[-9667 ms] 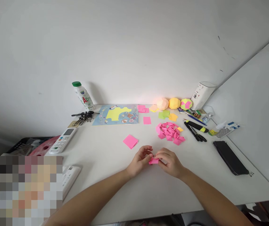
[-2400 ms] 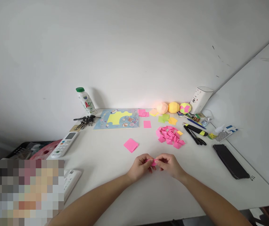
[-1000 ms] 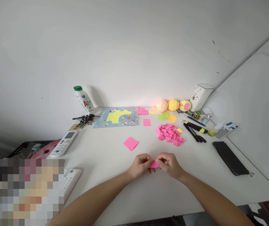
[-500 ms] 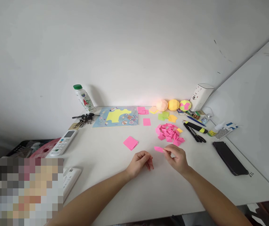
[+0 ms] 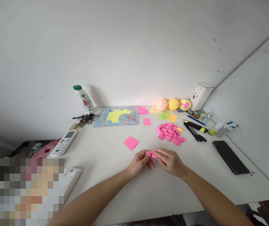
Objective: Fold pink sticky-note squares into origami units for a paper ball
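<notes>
- Paper (image 5: 151, 154), pink and folded, is gripped by the left hand (image 5: 137, 164)!
- Its far end is touched by the right hand (image 5: 172, 161); whether gripped cannot be told.

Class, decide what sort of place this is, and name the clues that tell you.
Probably a desk against a wall, used for paper craft: a heap of folded pink pieces, scissors and faceted paper balls show it.
</notes>
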{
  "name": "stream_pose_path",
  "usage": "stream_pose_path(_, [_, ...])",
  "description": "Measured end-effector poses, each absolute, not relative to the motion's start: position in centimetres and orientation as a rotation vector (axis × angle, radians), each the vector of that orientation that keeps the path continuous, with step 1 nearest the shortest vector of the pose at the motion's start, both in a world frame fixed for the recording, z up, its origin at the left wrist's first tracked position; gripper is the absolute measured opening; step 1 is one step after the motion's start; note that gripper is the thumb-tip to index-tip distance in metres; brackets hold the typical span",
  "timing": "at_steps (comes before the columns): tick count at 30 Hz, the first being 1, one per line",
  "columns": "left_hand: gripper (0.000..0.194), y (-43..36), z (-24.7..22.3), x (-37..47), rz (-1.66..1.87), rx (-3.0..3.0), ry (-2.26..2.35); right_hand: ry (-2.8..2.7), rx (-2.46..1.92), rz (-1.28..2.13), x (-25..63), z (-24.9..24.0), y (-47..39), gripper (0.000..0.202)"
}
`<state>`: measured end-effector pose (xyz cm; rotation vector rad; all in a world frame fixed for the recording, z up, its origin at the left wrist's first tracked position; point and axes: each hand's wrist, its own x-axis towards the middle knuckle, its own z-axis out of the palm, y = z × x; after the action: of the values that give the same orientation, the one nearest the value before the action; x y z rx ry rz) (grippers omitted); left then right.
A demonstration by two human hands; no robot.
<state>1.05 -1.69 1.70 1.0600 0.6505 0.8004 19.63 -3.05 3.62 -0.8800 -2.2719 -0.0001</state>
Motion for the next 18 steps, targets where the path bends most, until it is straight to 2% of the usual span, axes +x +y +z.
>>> stream_pose_path(18, [0.021, -1.43, 1.02, 0.79, 0.833, 1.023, 0.657, -2.284, -0.917, 0.170, 19.59, 3.99, -3.27, 0.022])
